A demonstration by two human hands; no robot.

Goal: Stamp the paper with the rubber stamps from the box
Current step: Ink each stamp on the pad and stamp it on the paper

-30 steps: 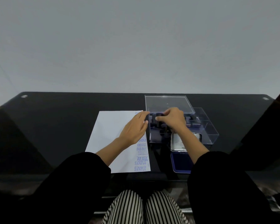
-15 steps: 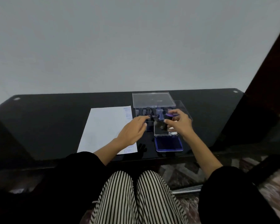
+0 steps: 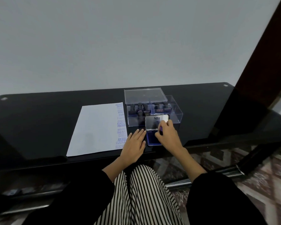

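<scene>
The white paper (image 3: pixel 96 130) lies on the black glass table (image 3: pixel 39 120), with a column of blue stamp prints (image 3: pixel 121 127) down its right edge. To its right stands the clear plastic box (image 3: pixel 177 112) with several dark-handled rubber stamps (image 3: pixel 140 109) inside and its lid (image 3: pixel 144 95) propped behind. In front of the box an ink pad (image 3: pixel 150 141) lies open, its silver lid (image 3: pixel 154 121) raised. My right hand (image 3: pixel 168 138) pinches a small stamp (image 3: pixel 161 129), mostly hidden by the fingers, down over the blue pad. My left hand (image 3: pixel 134 143) rests flat on the table beside the pad.
The table's front edge runs just below my hands, with my striped trousers (image 3: pixel 136 197) under it. A dark wooden post (image 3: pixel 258 65) rises at the right. Patterned floor (image 3: pixel 258 184) shows through and beside the glass.
My right hand came back from the box to the ink pad, now holding a stamp. My left hand slid off the paper's edge to the table beside the pad. The view pulled back.
</scene>
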